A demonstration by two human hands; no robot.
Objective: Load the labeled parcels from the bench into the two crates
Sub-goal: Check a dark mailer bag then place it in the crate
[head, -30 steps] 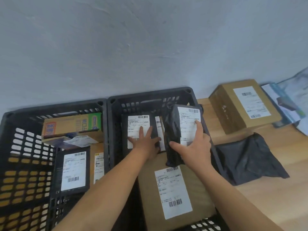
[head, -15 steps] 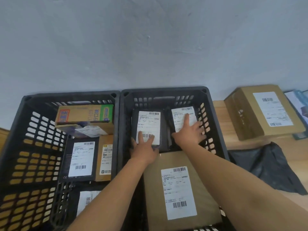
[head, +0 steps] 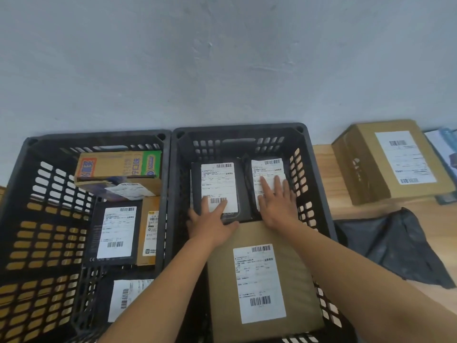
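Note:
Two black crates stand side by side against the wall. In the right crate (head: pixel 319 184) lie a black boxed parcel (head: pixel 217 179), a black bagged parcel (head: pixel 268 169) and a large brown parcel (head: pixel 262 280), all labeled. My left hand (head: pixel 210 224) rests flat on the near end of the boxed parcel. My right hand (head: pixel 277 201) presses flat on the bagged parcel, fingers spread. The left crate (head: pixel 32 219) holds several labeled parcels. On the bench (head: pixel 321 157) to the right sit a brown box (head: pixel 385 164) and a black bag parcel (head: pixel 393 243).
A grey wall rises right behind the crates. Papers or booklets (head: pixel 445 149) lie at the far right edge of the bench, partly behind the brown box.
My right hand carried the black bagged parcel down into the right crate and now lies flat on it. My left hand stayed on the boxed parcel, sliding slightly toward its near end.

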